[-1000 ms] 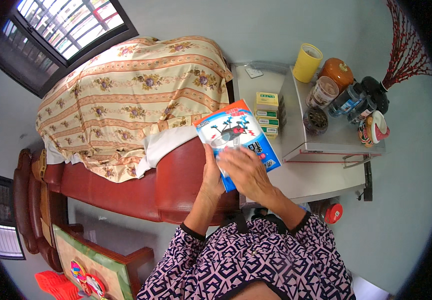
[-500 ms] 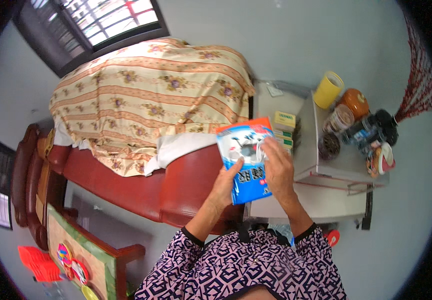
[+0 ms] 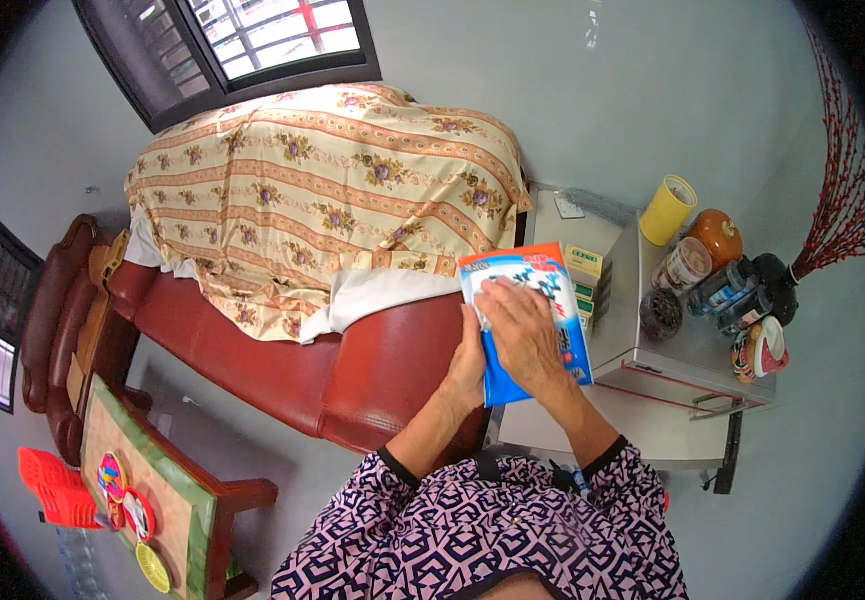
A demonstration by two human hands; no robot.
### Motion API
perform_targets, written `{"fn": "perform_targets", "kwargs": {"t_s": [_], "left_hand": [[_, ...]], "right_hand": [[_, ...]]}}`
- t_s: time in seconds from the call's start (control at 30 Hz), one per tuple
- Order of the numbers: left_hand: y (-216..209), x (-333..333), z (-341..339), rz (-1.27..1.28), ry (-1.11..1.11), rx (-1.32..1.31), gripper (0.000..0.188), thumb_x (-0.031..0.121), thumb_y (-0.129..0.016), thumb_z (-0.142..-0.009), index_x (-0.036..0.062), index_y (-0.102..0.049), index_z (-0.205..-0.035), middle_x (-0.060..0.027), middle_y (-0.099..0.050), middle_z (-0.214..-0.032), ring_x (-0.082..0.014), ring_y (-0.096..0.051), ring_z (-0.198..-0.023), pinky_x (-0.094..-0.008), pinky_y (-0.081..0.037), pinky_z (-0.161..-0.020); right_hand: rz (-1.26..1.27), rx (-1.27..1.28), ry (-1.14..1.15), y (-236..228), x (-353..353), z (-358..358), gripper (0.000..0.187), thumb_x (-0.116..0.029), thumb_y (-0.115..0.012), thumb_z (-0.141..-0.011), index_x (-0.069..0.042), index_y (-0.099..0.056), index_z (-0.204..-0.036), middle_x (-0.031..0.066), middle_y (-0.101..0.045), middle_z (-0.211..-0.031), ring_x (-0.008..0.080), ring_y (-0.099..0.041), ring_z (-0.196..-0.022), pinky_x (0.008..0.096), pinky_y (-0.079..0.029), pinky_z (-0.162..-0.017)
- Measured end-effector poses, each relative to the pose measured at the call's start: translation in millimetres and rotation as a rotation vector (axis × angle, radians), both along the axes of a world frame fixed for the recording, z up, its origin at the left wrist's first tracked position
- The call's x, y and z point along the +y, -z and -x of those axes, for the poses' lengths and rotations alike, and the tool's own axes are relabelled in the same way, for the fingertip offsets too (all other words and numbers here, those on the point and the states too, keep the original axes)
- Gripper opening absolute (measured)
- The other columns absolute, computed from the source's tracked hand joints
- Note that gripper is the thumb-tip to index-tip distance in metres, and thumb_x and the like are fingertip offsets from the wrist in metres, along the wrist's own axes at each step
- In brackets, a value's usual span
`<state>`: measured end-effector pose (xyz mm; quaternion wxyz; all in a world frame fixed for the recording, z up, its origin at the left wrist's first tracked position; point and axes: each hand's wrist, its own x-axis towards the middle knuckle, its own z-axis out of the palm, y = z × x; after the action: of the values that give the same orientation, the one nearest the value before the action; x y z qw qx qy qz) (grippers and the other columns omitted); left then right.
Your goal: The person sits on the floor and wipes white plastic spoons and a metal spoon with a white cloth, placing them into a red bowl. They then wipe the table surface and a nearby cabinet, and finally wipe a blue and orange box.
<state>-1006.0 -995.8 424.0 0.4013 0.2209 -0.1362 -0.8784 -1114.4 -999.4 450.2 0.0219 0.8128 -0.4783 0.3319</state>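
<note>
A flat blue and white packet (image 3: 577, 362) with an orange top edge is held up in front of me. My left hand (image 3: 466, 368) grips it along its left edge, with the thumb over the front and the other fingers hidden behind. Across the packet's front lies my right hand (image 3: 522, 335), its fingers stretched out and pressed flat, covering much of the printed face. Just beyond the packet's right edge are small yellow and green boxes (image 3: 583, 263), stacked on a low pale surface.
To the right, a grey cabinet (image 3: 602, 350) carries a yellow cylinder (image 3: 668, 211), an orange pot (image 3: 714, 238), jars and bottles. A red leather sofa (image 3: 387, 370) under a floral cloth (image 3: 302, 200) stands ahead. A low table (image 3: 167, 480) with colourful dishes is at lower left.
My right hand has slid left over the packet's face, its fingers now flat on the front. The packet has shifted slightly right in view, as has the sofa behind it.
</note>
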Motion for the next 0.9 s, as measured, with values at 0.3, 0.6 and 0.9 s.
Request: {"fn": "perform_targets", "kwargs": {"t_s": [0.3,0.6,0.9], "left_hand": [[-1,-5,2,0.149,-0.283,-0.016,0.036,0.014,-0.058,-0.089,0.0035,-0.046,-0.122,-0.0109,-0.061,-0.109,-0.0216,-0.063,-0.093,-0.0359,-0.054,-0.079],[-16,21,21,0.146,-0.207,-0.130,0.041,0.013,-0.062,-0.086,0.0036,-0.046,-0.123,-0.0113,-0.060,-0.112,-0.0200,-0.063,-0.093,-0.0367,-0.056,-0.078],[-1,16,15,0.254,-0.210,-0.319,0.046,0.014,-0.063,-0.086,0.0026,-0.043,-0.126,-0.0134,-0.057,-0.114,-0.0181,-0.059,-0.100,-0.0315,-0.053,-0.080]], "right_hand": [[0.119,0.018,0.060,12,75,25,0.031,-0.001,-0.054,-0.078,-0.004,-0.060,-0.108,0.0115,-0.056,-0.119,0.0304,-0.050,-0.116,0.0435,-0.035,-0.097],[-0.400,-0.879,0.248,12,37,95,0.028,-0.005,-0.048,-0.087,0.001,-0.054,-0.114,0.0147,-0.061,-0.101,0.0230,-0.061,-0.093,0.0312,-0.049,-0.078],[-0.636,-1.413,-0.015,17,49,95,0.037,-0.003,-0.059,-0.082,0.003,-0.050,-0.118,0.0090,-0.062,-0.097,0.0123,-0.061,-0.086,0.0276,-0.052,-0.073]]}}
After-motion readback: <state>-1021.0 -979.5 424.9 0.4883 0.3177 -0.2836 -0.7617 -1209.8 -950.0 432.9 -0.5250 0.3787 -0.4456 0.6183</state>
